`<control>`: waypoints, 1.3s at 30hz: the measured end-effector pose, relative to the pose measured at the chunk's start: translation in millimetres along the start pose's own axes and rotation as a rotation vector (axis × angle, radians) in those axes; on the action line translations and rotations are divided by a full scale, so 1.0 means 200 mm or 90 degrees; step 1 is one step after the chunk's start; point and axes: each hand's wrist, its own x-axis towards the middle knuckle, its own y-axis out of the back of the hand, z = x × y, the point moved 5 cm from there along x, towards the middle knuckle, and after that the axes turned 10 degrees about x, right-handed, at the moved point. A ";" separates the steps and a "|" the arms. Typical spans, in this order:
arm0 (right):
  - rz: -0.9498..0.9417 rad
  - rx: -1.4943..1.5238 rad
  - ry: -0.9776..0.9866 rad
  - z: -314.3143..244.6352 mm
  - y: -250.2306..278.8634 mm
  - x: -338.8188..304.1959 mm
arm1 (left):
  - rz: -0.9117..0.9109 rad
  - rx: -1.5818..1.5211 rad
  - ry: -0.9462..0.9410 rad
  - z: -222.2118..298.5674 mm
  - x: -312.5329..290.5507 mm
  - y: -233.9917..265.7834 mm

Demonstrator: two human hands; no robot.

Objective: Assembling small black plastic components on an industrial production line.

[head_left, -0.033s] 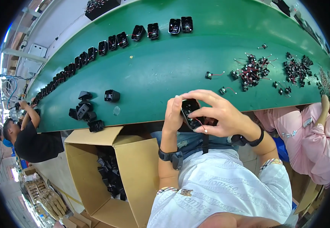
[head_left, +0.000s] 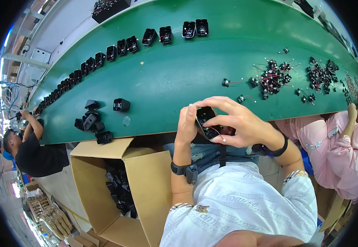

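Just over the near edge of the table, a black plastic housing (head_left: 202, 113) is tipped with its open side toward me. My left hand (head_left: 186, 125) is closed around its left side. From the right, my right hand (head_left: 245, 125) curls over the far rim, and its index finger presses inside. A thin red wire (head_left: 217, 132) with a small white plug trails out of the housing beneath those fingers. Whatever the fingertip touches inside is mostly hidden. Beyond my right hand lie two small black parts with wires, one of them a wired part (head_left: 241, 99) close to my knuckles.
A long row of black housings (head_left: 111, 53) curves along the green table (head_left: 166, 74). More housings (head_left: 90, 120) are heaped at left. Piles of wired parts (head_left: 273, 78) lie at right. An open cardboard box (head_left: 150, 185) holds housings. People sit at both sides.
The loose end of the red wire has shifted slightly. Both hands stay around the housing, in almost the same pose.
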 end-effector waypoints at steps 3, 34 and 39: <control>-0.040 -0.160 0.011 0.01 0.12 0.10 | 0.144 0.294 -0.147 0.18 0.06 0.04; -0.197 -0.363 0.103 0.38 -0.09 0.03 | 0.402 0.738 -0.154 0.07 0.02 0.46; -0.101 -0.364 0.034 0.54 -0.03 0.05 | 0.382 0.713 -0.146 0.06 0.00 0.42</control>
